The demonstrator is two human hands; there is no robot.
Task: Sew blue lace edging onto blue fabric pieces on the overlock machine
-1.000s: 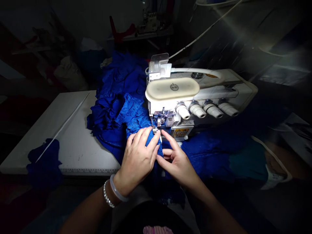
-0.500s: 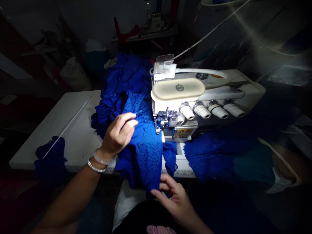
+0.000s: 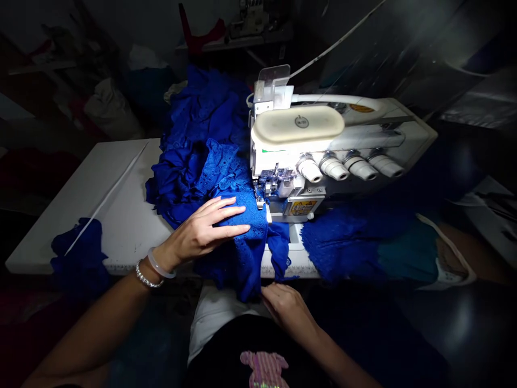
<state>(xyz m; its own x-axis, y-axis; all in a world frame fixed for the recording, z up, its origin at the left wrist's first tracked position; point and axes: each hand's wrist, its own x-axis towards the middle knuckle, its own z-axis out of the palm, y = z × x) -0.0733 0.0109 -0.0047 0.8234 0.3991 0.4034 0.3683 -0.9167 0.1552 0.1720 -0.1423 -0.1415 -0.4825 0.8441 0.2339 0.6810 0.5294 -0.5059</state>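
Observation:
Blue eyelet fabric (image 3: 246, 269) runs under the presser foot of a white overlock sewing machine (image 3: 299, 129) and bunches up behind it on the table. My left hand (image 3: 208, 229) lies flat on the fabric just left of the foot, its fingers stretched toward it. At the table's front edge my right hand (image 3: 285, 302) is closed on the fabric's right edge, where it hangs over. Its fingertips are partly hidden by the hand itself. A narrow blue strip (image 3: 278, 248) hangs beside the main piece, below the machine.
On the white table (image 3: 129, 215) lie a thin white strip (image 3: 107, 199) and a small blue piece (image 3: 81, 248) draped over the front edge. More blue fabric (image 3: 339, 242) is heaped to the right. Another machine (image 3: 250, 21) stands in the dark background.
My left hand has come down flat onto the fabric, moving right toward the foot. My right hand has closed on the fabric's edge. The view has shifted slightly.

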